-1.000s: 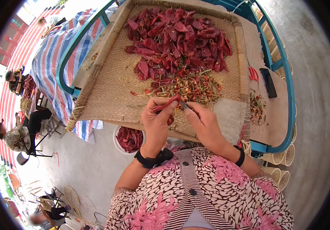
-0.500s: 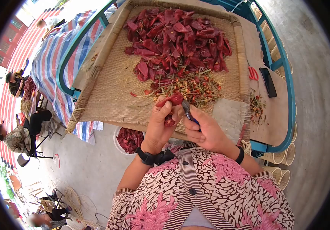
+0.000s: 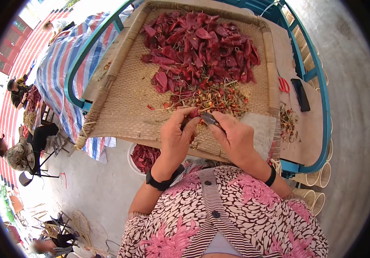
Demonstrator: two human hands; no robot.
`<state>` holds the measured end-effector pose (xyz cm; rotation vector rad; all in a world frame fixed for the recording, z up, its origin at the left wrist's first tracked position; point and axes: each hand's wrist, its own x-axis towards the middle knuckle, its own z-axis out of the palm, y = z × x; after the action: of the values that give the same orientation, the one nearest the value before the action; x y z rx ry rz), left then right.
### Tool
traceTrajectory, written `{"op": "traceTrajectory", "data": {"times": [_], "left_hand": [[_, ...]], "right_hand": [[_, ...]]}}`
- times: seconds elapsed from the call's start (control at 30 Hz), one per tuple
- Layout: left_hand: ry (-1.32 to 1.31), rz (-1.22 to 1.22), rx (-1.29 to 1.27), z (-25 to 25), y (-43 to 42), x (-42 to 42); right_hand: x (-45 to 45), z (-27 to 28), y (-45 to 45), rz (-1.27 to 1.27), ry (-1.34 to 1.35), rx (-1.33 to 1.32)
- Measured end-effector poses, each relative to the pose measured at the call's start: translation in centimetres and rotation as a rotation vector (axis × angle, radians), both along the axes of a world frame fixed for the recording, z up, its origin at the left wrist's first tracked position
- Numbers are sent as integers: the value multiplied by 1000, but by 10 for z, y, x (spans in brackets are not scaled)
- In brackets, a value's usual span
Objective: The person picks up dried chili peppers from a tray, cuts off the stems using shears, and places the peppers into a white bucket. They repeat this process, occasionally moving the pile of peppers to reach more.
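My left hand (image 3: 174, 134) is closed on a dried red chili pepper (image 3: 193, 113), much of it hidden by my fingers. My right hand (image 3: 238, 136) grips small dark metal snips (image 3: 208, 118) whose tips meet the pepper at its end. Both hands are over the near edge of a woven tray (image 3: 122, 116). Just beyond them lie cut stems and caps (image 3: 221, 98) in a loose heap. Farther back on the tray is a large pile of dried red peppers (image 3: 202, 45).
A white bucket (image 3: 131, 161) of red peppers stands on the floor below the tray's left side. Red-handled scissors (image 3: 284, 84) and a black phone (image 3: 300, 94) lie right of the tray, inside a teal metal frame (image 3: 327, 124). Several people sit at far left.
The pepper has been lowered and turned between my left fingers, showing less of it. My right hand has rolled over and brought the snips against the pepper's end.
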<state>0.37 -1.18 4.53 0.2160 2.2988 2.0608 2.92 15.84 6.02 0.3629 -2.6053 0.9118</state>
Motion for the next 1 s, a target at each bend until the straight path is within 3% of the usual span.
{"op": "traceTrajectory", "data": {"times": [0.13,0.2,0.3,0.4,0.6,0.7,0.8,1.0], "left_hand": [[103,22,2,-7,4,3],[277,36,-59,-22,6,-1],[353,31,-44,-27,6,-2],[200,-3,66,-17,4,3],[-56,-110,371,-12,-5,4],[-105,-127,496,-14,-4,4],[-70,-106,497,-22,-1,4],[-47,-81,328,-26,-3,6]], "right_hand": [[1,0,-2,-7,-21,40],[1,0,-2,3,-21,41],[0,-15,-2,60,-114,-167],[4,-10,-2,168,-469,-600],[4,9,2,242,-1061,-1210],[6,17,1,292,-1202,-1501],[4,7,4,267,-1134,-1338],[3,2,-1,182,-576,-599]]}}
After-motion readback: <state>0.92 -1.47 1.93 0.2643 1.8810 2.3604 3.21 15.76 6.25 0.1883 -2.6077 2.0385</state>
